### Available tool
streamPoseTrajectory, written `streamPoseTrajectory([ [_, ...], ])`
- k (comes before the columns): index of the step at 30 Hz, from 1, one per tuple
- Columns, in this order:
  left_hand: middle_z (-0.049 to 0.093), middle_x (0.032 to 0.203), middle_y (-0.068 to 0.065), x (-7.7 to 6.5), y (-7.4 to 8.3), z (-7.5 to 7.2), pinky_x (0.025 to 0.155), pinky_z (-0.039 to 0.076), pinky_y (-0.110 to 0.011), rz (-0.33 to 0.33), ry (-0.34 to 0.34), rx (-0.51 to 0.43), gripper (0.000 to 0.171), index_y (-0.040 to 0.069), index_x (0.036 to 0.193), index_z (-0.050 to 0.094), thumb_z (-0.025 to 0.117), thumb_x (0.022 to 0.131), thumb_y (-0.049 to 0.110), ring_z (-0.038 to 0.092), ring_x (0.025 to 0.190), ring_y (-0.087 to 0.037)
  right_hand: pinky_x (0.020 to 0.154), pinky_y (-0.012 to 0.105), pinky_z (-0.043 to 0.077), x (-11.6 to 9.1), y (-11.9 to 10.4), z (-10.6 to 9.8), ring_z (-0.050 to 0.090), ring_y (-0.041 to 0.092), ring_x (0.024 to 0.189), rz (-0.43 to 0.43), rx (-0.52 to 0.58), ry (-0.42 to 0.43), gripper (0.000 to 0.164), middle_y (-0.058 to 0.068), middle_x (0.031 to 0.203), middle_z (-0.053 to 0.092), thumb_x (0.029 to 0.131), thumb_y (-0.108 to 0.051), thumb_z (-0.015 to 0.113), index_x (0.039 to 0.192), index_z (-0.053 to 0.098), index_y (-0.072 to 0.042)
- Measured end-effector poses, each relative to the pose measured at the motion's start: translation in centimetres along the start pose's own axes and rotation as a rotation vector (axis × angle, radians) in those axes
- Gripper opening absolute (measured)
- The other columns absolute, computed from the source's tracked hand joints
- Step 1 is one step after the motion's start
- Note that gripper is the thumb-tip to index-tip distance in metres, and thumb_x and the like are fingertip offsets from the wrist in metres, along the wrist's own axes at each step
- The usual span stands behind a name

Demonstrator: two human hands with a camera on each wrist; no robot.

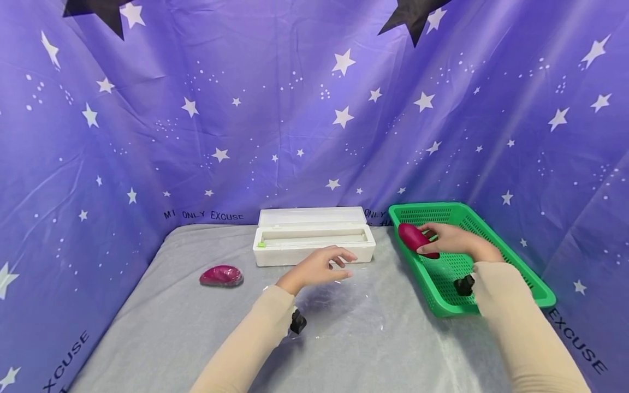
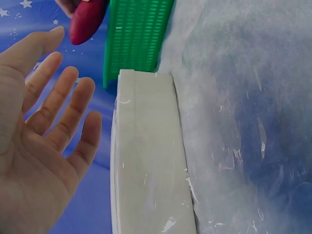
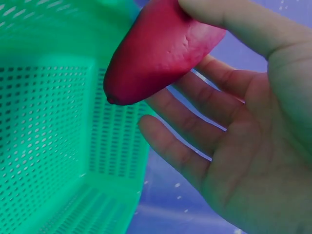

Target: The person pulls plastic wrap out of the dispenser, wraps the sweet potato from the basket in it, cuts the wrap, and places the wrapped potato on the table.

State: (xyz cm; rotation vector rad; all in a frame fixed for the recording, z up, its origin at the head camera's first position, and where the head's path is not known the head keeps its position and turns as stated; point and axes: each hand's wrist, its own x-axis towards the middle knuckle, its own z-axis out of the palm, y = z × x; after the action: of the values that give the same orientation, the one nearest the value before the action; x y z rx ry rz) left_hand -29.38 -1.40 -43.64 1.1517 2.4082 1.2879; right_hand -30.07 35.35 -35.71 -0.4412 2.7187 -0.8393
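Nearest, a sheet of clear film [image 1: 349, 311] lies on the tabletop [image 1: 162, 327], with nothing wrapped in it. Beyond its left side, a wrapped sweet potato [image 1: 221, 275] rests with glossy film around it, so one piece looks done. The bare sweet potato [image 1: 413, 238] shows no film; my judgement is that its wrapping is left to do, and the work stands at about half for these two. Farther back is the white box [image 1: 277, 257], its lid [image 1: 312, 216] raised.

The left hand [image 1: 321, 267] is above the film, fingers loosely bent and apart, holding nothing; the wrapped sweet potato is well off to its left. The right hand [image 1: 449, 240] pinches the bare sweet potato between thumb and fingers, its tapered end jutting free beyond the fingertips, the little finger off it. It is held over the left side of the green basket [image 1: 457, 310].
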Motion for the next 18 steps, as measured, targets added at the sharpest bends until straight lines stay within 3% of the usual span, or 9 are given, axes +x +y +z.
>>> streamPoseTrajectory([
  [5, 0.061, 0.132, 0.003, 0.1, 0.3, -0.1, 0.091, 0.049, -0.033, 0.005, 0.014, -0.004, 0.040, 0.019, 0.134, 0.061, 0.070, 0.096, 0.030, 0.062, 0.115, -0.025, 0.083, 0.045, 0.056, 0.0, -1.6, 0.5, 0.062, 0.039, 0.110, -0.030, -0.018, 0.008, 0.067, 0.024, 0.124, 0.060, 0.089, -0.029, 0.078, 0.138, 0.048, 0.006],
  [12, 0.061, 0.131, 0.000, 0.3, 0.4, -0.1, 0.092, 0.052, -0.046, 0.012, 0.056, -0.037, 0.043, 0.018, 0.135, 0.060, 0.071, 0.095, 0.028, 0.062, 0.112, -0.026, 0.083, 0.044, 0.055, 0.2, -3.6, 1.7, 0.062, 0.038, 0.112, -0.071, -0.047, 0.002, 0.066, 0.020, 0.125, 0.062, 0.086, -0.027, 0.080, 0.138, 0.051, 0.000],
  [18, 0.056, 0.136, -0.005, 0.6, 0.2, 0.6, 0.093, 0.051, -0.039, -0.036, 0.083, -0.067, 0.054, 0.017, 0.144, 0.052, 0.072, 0.095, 0.029, 0.059, 0.114, -0.018, 0.080, 0.039, 0.055, 0.8, -4.8, 3.6, 0.064, 0.033, 0.106, -0.154, -0.039, -0.029, 0.065, 0.014, 0.118, 0.065, 0.083, -0.023, 0.082, 0.135, 0.054, 0.002],
])
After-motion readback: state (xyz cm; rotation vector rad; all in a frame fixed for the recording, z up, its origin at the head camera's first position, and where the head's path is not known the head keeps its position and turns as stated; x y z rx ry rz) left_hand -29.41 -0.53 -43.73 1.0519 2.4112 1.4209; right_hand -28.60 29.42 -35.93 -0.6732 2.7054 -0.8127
